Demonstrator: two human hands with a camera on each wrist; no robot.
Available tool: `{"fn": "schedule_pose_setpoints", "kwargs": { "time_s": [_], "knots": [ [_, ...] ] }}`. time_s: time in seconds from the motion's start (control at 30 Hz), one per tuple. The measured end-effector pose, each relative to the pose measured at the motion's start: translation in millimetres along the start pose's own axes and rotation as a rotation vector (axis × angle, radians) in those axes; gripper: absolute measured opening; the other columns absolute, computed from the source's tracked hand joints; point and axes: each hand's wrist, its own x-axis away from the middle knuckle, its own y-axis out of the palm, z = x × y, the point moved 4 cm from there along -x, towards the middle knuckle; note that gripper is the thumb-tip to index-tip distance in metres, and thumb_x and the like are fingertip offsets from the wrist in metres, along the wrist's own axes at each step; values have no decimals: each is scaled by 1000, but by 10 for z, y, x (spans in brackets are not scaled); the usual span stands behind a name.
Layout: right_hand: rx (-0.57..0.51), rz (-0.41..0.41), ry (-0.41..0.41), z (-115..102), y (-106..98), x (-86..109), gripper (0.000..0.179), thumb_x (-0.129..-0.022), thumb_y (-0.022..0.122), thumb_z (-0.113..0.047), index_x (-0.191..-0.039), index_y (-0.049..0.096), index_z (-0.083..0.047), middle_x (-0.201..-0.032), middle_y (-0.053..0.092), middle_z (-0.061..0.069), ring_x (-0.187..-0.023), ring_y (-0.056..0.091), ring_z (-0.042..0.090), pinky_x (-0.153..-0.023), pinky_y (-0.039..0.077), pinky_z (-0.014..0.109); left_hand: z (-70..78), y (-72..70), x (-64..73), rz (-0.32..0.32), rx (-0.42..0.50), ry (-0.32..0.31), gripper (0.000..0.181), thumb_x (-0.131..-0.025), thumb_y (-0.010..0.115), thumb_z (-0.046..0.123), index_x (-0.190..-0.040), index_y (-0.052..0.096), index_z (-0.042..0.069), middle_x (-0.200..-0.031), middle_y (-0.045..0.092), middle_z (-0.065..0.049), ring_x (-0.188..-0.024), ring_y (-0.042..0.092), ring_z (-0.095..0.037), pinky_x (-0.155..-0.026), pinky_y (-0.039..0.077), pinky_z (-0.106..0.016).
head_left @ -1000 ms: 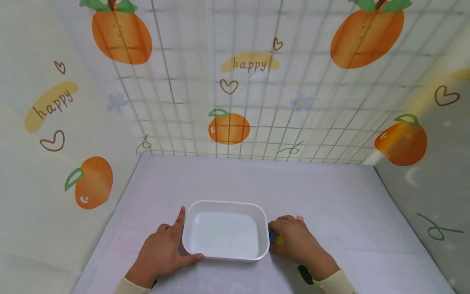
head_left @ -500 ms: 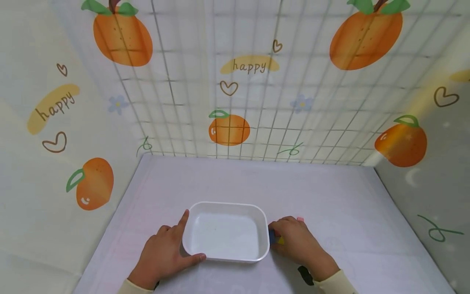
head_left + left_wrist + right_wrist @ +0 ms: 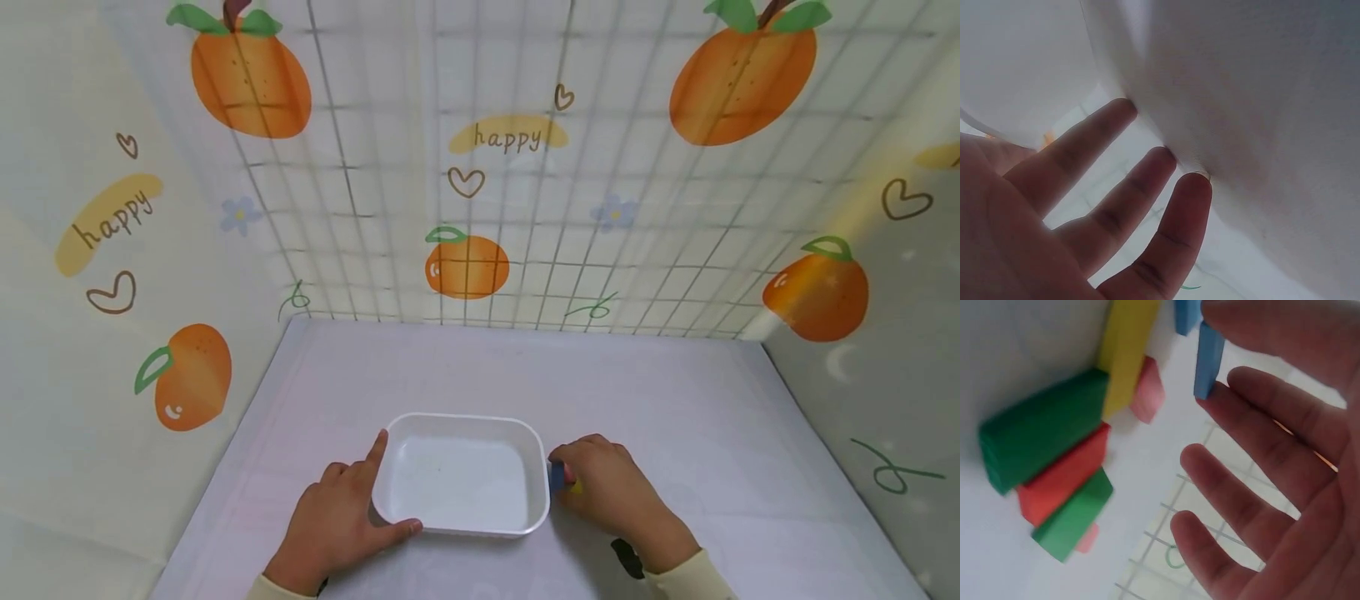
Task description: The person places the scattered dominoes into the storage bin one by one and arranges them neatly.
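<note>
A white rectangular tray [image 3: 546,479] stands upright in the middle of the head view. My left hand [image 3: 330,521] lies at its left side, index finger along the left wall and thumb at the near edge. In the left wrist view the other fingers of the left hand [image 3: 1085,206] extend straight, tips at the white tabletop. Just right of the tray, my right hand [image 3: 611,483] pinches a small blue block [image 3: 1209,359] between thumb and fingertip; its remaining fingers are extended. Another blue block [image 3: 1186,314] shows beside the thumb.
Several blocks lie by the right hand: yellow [image 3: 1127,350], dark green [image 3: 1044,428], red [image 3: 1066,475], light green [image 3: 1075,515] and pink [image 3: 1147,390]. A white tabletop [image 3: 517,367] runs back to a printed curtain [image 3: 517,200] over a wire grid.
My right hand has shifted slightly and now covers the pink block that showed behind it. The left hand moved a little right along the tray, then stayed still.
</note>
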Motion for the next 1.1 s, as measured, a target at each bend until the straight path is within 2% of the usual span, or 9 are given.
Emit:
{"fn": "schedule_pose_setpoints", "kwargs": {
  "time_s": [0.27, 0.5, 0.63, 0.87, 1.1],
  "knots": [
    [53, 68, 4, -60, -271, -99, 40, -77, 90, -23, -114, 76, -16, -113, 75, -3, -113, 66, 28, -88, 52, 57, -37, -38, -13, -11, -6, -15, 128, -68, 57, 101, -170, 19, 32, -135, 68, 1, -113, 61, -27, -83, 51, -57],
    [49, 64, 1, -172, -397, -241, 49, -79, 93, -31, -122, 75, -17, -121, 74, -3, -119, 64, 25, -95, 51, 54, -53, -5, -6, -71, 86, -57, 133, -65, 61, 100, -170, 18, 32, -142, 64, 2, -121, 58, -28, -88, 51, -58],
    [51, 73, -47, -309, -428, -345, 48, -79, 93, -31, -121, 75, -18, -118, 74, -4, -114, 65, 23, -93, 53, 52, -71, 7, -9, -79, 88, -64, 133, -64, 60, 101, -170, 17, 33, -142, 64, 1, -122, 57, -28, -91, 51, -59],
    [15, 99, -181, -597, -426, -565, 45, -80, 92, -28, -120, 74, -15, -114, 75, -5, -104, 69, 20, -88, 57, 41, -73, -11, -36, -72, 84, -53, 134, -62, 54, 105, -170, 16, 34, -141, 64, 1, -121, 57, -28, -91, 50, -61],
    [-13, 32, -239, -886, -386, -774, 41, -85, 88, -30, -121, 73, -16, -113, 74, -7, -101, 69, 15, -85, 58, 38, -6, -23, -62, -84, 109, -47, 134, -62, 57, 104, -170, 21, 32, -140, 64, -1, -119, 56, -30, -91, 49, -64]
  ]
}}
